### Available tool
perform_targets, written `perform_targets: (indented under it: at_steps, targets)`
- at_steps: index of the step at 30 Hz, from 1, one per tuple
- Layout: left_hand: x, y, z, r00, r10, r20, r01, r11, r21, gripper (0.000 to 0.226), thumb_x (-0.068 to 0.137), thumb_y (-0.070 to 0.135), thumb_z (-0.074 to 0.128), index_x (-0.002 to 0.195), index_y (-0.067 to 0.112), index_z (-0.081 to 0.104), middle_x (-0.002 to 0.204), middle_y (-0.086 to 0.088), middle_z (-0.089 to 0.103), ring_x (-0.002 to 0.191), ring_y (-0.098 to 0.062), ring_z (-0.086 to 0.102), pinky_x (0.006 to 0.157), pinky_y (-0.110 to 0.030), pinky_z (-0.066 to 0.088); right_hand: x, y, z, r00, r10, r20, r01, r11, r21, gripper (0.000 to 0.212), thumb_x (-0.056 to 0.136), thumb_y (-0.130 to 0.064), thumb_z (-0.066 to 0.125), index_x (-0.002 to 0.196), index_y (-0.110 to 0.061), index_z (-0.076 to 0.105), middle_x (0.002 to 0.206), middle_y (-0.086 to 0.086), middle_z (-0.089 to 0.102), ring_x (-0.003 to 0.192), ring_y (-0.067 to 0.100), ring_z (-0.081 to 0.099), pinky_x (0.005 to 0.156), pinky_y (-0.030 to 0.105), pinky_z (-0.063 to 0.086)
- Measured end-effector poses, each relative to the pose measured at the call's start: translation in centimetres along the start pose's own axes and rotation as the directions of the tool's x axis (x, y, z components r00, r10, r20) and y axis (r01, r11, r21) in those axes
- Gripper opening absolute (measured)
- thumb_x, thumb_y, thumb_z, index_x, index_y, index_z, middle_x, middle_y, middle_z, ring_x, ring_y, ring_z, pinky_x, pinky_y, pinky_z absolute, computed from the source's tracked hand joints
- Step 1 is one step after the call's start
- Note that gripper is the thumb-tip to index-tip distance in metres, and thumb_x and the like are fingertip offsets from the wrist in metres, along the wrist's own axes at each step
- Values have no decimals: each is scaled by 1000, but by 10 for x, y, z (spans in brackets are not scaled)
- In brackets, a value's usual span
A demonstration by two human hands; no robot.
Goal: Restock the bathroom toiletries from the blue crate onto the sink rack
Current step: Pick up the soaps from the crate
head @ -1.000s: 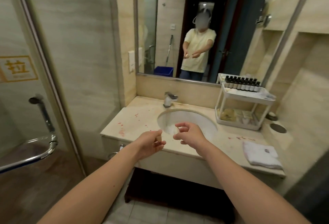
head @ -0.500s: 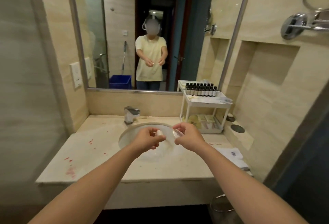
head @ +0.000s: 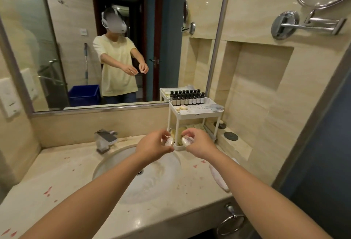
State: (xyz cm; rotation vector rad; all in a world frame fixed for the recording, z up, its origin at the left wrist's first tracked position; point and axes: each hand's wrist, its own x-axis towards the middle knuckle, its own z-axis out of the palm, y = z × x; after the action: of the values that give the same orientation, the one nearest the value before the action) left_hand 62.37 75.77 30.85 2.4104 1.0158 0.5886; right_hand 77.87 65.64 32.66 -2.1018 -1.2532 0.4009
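My left hand point(head: 152, 146) pinches a small round wrapped soap point(head: 169, 141), and my right hand point(head: 199, 146) pinches a second wrapped soap point(head: 187, 141). Both hands hover over the sink's far right rim, just in front of the white two-tier rack point(head: 197, 114). The rack's top shelf carries a row of several dark bottles point(head: 188, 98), two round soaps point(head: 180, 108) and flat packets. Yellow sachets lie on the lower shelf point(head: 191, 127), partly hidden by my hands. The blue crate point(head: 84, 95) shows only as a reflection in the mirror, behind me on the floor.
A chrome tap point(head: 105, 140) stands behind the basin point(head: 152, 178). A folded white towel point(head: 218, 178) lies on the counter at the right. The counter point(head: 57, 185) has red flecks. A wall niche and a swing-arm mirror point(head: 311, 23) are on the right wall.
The view has swung right and closer to the counter. Both hands have moved forward and right, from over the basin to just in front of the rack, each still holding a soap.
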Motion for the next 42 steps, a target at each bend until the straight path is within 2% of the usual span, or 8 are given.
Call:
perform_targets:
  at_steps: [3, 8, 16, 21, 28, 33, 38, 42]
  targets:
    - [22, 4, 6, 998, 59, 15, -59, 997, 40, 49, 75, 47, 76, 119, 32, 59, 111, 13, 64, 93, -9, 61, 80, -34, 55, 20, 10, -5, 999, -29, -22, 28, 998, -51, 52, 78, -6, 68, 120, -34, 61, 120, -11, 60, 99, 12, 58, 64, 28, 55]
    - [65, 10, 16, 991, 121, 56, -125, 990, 71, 47, 74, 44, 78, 116, 31, 63, 108, 12, 65, 94, -8, 60, 78, -31, 53, 60, 28, -12, 998, -54, -25, 48, 982, -182, 48, 79, -5, 66, 115, -36, 60, 123, -12, 57, 109, 11, 57, 82, 33, 54]
    - [165, 29, 40, 991, 130, 32, -133, 989, 72, 49, 70, 41, 82, 115, 28, 65, 103, 12, 67, 87, -5, 61, 77, -29, 56, 157, 59, -39, 995, -97, 12, 97, 977, -189, 39, 80, -10, 66, 102, -41, 56, 114, -15, 60, 100, 10, 59, 71, 29, 51]
    - [232, 44, 55, 994, 111, 15, -112, 983, 145, 51, 70, 42, 82, 116, 27, 66, 104, 11, 68, 89, -9, 62, 77, -31, 56, 225, 82, -62, 988, -146, 41, 151, 972, -179, 34, 81, -8, 62, 90, -37, 48, 102, -15, 58, 97, 11, 57, 77, 31, 52]
    - [313, 53, 80, 999, 30, 18, -33, 977, 213, 50, 74, 44, 79, 119, 28, 65, 109, 10, 68, 96, -11, 63, 79, -32, 55, 310, 112, -83, 985, -139, 100, 158, 962, -221, 40, 80, -9, 59, 100, -33, 34, 107, -14, 56, 91, 16, 61, 70, 38, 52]
    - [364, 48, 96, 999, 8, 46, -22, 953, 302, 31, 75, 47, 75, 90, 22, 64, 85, 10, 66, 80, -15, 61, 71, -34, 55, 361, 128, -85, 978, -144, 152, 175, 960, -219, 42, 80, -3, 56, 101, -30, 33, 110, -9, 55, 76, 17, 60, 55, 34, 40]
    - [404, 34, 115, 997, -19, 70, -5, 944, 329, 33, 75, 44, 76, 102, 26, 68, 98, 9, 70, 93, -15, 63, 79, -38, 56, 400, 138, -74, 974, -136, 179, 177, 956, -235, 43, 80, -1, 57, 107, -27, 35, 113, -8, 57, 82, 22, 64, 57, 38, 42]
    - [428, 20, 132, 993, -34, 112, -8, 934, 356, 23, 76, 42, 76, 87, 24, 65, 88, 9, 67, 85, -15, 61, 70, -36, 55, 426, 150, -64, 973, -115, 201, 165, 954, -249, 42, 80, -1, 60, 104, -27, 36, 111, -5, 58, 79, 23, 63, 56, 36, 41]
